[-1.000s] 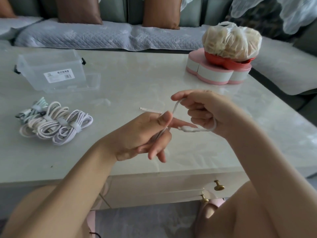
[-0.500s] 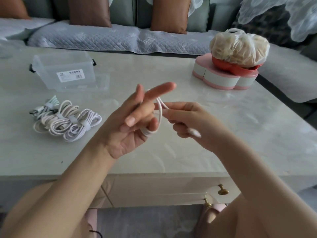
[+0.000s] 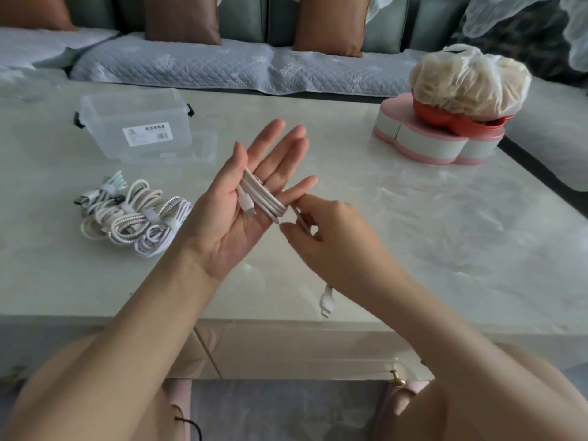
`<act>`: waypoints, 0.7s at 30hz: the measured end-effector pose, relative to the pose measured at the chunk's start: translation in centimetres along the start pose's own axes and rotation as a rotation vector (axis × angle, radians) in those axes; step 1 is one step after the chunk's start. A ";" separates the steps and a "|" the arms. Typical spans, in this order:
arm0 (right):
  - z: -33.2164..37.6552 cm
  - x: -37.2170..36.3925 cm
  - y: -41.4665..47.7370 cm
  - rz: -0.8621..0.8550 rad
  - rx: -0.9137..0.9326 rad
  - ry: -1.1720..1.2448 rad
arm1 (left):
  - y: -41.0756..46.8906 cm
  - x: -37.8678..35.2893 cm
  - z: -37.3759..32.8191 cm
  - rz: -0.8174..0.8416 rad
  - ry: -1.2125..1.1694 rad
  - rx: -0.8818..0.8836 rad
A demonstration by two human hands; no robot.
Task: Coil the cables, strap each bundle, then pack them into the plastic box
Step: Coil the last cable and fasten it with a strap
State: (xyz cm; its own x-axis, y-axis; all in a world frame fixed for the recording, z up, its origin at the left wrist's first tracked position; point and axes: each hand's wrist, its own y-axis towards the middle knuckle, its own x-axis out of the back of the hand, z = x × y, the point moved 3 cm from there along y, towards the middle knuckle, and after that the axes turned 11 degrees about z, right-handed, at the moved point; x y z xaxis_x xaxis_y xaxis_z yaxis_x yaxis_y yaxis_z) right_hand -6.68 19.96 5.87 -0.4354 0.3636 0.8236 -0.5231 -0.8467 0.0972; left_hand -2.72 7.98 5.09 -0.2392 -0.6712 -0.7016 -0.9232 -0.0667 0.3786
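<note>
Left hand flat, palm up, fingers straight, pale cable looped across them; right hand pinches the cable's loose strand beside it

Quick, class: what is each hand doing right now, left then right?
Left hand: open, fingers straight, the white cable lying in loops across them.
Right hand: closed, pinching the cable's loose stretch.
</note>
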 end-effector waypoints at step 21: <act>1.4 1.8 -1.6 0.133 0.254 0.349 | -0.5 -0.5 0.2 -0.067 0.673 0.233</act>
State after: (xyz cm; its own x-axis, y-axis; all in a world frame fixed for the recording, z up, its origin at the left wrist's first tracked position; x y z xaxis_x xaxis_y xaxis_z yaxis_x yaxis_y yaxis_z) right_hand -5.60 21.39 7.97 -0.7304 0.3179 0.6046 -0.2685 -0.9475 0.1738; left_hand -2.26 8.53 5.11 -0.0113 -0.9862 -0.1653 -0.9877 -0.0148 0.1558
